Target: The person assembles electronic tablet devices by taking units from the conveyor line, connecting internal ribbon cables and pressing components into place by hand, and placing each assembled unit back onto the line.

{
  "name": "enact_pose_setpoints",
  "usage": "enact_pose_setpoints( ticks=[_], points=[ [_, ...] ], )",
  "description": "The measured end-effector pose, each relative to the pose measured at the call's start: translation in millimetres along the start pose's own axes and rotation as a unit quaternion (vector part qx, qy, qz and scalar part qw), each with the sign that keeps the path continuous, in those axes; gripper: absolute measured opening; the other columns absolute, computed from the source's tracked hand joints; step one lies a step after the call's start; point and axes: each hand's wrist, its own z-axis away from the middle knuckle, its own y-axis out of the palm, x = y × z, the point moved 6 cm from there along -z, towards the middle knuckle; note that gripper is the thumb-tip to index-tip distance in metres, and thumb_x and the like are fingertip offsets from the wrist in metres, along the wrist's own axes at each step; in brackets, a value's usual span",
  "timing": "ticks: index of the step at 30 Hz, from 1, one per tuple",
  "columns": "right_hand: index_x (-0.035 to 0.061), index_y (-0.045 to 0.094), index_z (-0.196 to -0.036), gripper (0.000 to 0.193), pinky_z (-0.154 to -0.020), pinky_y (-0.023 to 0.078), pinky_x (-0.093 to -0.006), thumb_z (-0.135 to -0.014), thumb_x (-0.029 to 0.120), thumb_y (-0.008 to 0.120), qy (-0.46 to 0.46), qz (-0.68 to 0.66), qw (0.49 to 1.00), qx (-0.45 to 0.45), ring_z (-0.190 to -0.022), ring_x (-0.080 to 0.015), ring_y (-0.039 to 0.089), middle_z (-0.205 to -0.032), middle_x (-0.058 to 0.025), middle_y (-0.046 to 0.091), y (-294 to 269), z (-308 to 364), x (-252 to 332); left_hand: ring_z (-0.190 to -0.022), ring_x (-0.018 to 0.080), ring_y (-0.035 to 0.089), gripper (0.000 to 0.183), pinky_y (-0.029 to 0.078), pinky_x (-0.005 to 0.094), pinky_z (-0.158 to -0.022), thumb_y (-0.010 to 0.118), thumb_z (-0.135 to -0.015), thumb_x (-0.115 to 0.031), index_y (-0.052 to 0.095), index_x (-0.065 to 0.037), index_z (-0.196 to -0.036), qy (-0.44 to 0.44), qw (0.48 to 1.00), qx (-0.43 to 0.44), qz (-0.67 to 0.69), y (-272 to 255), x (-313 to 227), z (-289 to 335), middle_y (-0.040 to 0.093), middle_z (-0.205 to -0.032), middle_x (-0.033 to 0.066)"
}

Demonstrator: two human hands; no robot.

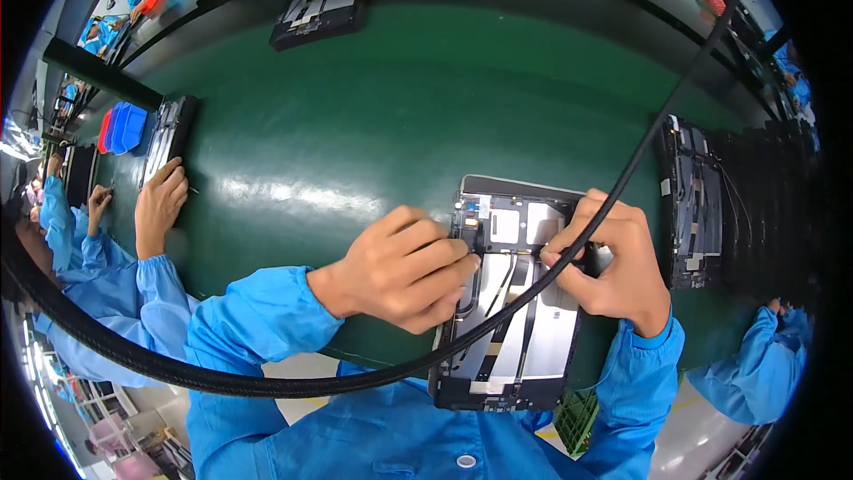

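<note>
- Green workbench (pixel 400 80): the opened tablet (pixel 546 324), its internals bared, lies at the near edge, right of the middle, its lower end overhanging toward the wearer.
- The left hand (pixel 404 268) is half curled, fingertips at the tablet's left side; whether it grips anything cannot be told, since its own fingers hide the contact.
- The right hand (pixel 613 253) has thumb and forefinger drawn close together over the tablet's upper right part; what, if anything, sits between them is too small to make out.
- A black cable (pixel 355 380) sweeps across the view, covering a diagonal strip of the tablet and part of the right hand.
- By the far edge, another opened device (pixel 320 0) is cut off by the frame.
- Toward the right edge, more devices (pixel 693 200) blur into darkness, so their number is unclear.
- Toward the left edge, a co-worker's hand (pixel 163 202) partly covers a further device (pixel 164 144), near a blue tray (pixel 131 129).
- A green basket (pixel 577 418), below the near edge, is mostly hidden.
</note>
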Motion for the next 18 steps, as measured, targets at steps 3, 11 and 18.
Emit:
enact_pose_setpoints(
  ticks=[3, 11, 18],
  points=[
    [0.0015, 0.079, -0.079, 0.008, -0.055, 0.036, -0.0338, -0.078, 0.004, 0.086, 0.013, -0.079, 0.997, -0.001, -0.059, -0.0161, 0.053, -0.066, -0.0073, 0.067, -1, 4, -10, -0.095, 0.0276, 0.065, 0.034, 0.054, 0.047, -0.1, 0.076, -0.081, -0.023, 0.08, -0.004, -0.109, 0.111, 0.992, 0.036, 0.041, 13, 2, -13, 0.072, -0.109, 0.0083],
    [-0.0005, 0.077, -0.074, 0.023, -0.051, 0.033, -0.0293, -0.083, 0.012, 0.093, 0.216, -0.16, 0.953, 0.141, -0.054, -0.0053, 0.049, -0.062, -0.0017, 0.068, -14, 15, -41, -0.101, 0.0304, 0.059, 0.052, 0.049, 0.0478, -0.102, 0.08, -0.086, -0.053, 0.08, -0.007, -0.109, 0.114, 0.971, 0.115, 0.174, 27, -12, -41, 0.059, -0.108, 0.0102],
    [-0.0004, 0.072, -0.069, 0.029, -0.058, 0.04, -0.0324, -0.083, 0.014, 0.093, 0.211, -0.177, 0.946, 0.169, -0.063, -0.0088, 0.056, -0.063, -0.0034, 0.066, -11, 21, -62, -0.106, 0.0275, 0.065, 0.042, 0.046, 0.0459, -0.091, 0.076, -0.093, -0.052, 0.076, -0.013, -0.109, 0.072, 0.958, 0.212, 0.181, 44, -41, -43, 0.066, -0.122, 0.0075]
  ],
)
